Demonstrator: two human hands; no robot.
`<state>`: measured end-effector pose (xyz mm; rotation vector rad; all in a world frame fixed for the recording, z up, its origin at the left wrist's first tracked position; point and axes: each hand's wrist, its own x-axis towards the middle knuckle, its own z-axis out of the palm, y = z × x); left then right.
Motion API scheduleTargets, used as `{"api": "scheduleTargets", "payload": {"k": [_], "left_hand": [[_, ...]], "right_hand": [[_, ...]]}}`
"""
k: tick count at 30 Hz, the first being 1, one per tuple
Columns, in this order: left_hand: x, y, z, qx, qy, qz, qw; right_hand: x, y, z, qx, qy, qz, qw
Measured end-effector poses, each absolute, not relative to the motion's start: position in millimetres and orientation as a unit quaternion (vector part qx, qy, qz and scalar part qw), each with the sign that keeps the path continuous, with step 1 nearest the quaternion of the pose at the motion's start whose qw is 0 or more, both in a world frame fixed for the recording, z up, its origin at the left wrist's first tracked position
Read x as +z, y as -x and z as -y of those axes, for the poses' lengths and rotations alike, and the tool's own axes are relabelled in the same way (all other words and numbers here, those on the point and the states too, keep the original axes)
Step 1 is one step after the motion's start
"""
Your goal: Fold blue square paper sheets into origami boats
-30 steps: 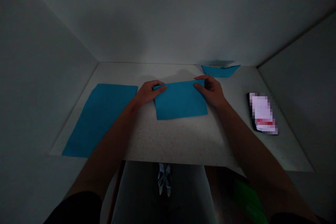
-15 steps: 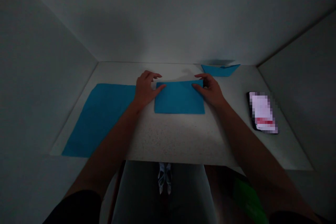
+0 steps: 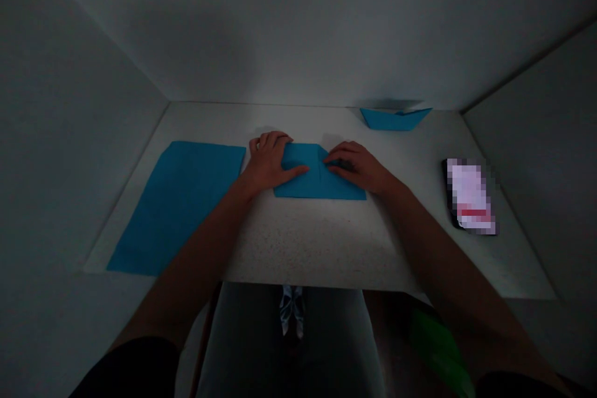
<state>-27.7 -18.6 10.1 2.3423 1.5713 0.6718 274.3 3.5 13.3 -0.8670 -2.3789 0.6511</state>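
Note:
A folded sheet of blue paper (image 3: 303, 189) lies on the white table, with its far right corner turned down into a slanted flap. My left hand (image 3: 269, 161) holds the sheet at its left side, thumb laid on top and fingers around the far left corner. On the flap, the bent fingers and thumb of my right hand (image 3: 357, 165) are drawn together and hold the folded paper down near the crease. The right fingertips partly hide the folded edge.
A larger blue paper sheet (image 3: 186, 193) lies at the table's left, partly beneath my left forearm. A folded blue paper boat (image 3: 394, 120) stands by the back wall. A phone with a lit, blurred screen (image 3: 470, 193) rests at the right. Walls enclose the table (image 3: 298, 249).
The far right corner of the folded sheet has been turned inward and down. My right hand moved left onto the flap; my left hand shifted further over the paper.

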Motion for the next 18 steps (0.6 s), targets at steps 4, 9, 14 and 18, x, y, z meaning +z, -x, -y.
{"api": "scheduleTargets", "payload": {"k": [4, 9, 14, 18], "left_hand": [[8.8, 30.3, 13.3, 0.255, -0.767, -0.574, 0.13], [11.6, 30.7, 8.6, 0.32, -0.708, -0.582, 0.24], [25.2, 23.1, 17.6, 0.384, -0.707, -0.446, 0.392], [32.6, 16.9, 24.2, 0.296, -0.78, -0.4, 0.379]], "right_hand": [[8.0, -276.1, -5.8, 0.21, 0.325, 0.887, 0.254], [4.7, -276.7, -6.5, 0.201, 0.317, 0.891, 0.257], [3.0, -276.0, -6.4, 0.196, 0.323, 0.888, 0.261], [1.1, -274.5, -5.9, 0.191, 0.329, 0.886, 0.265]]}}
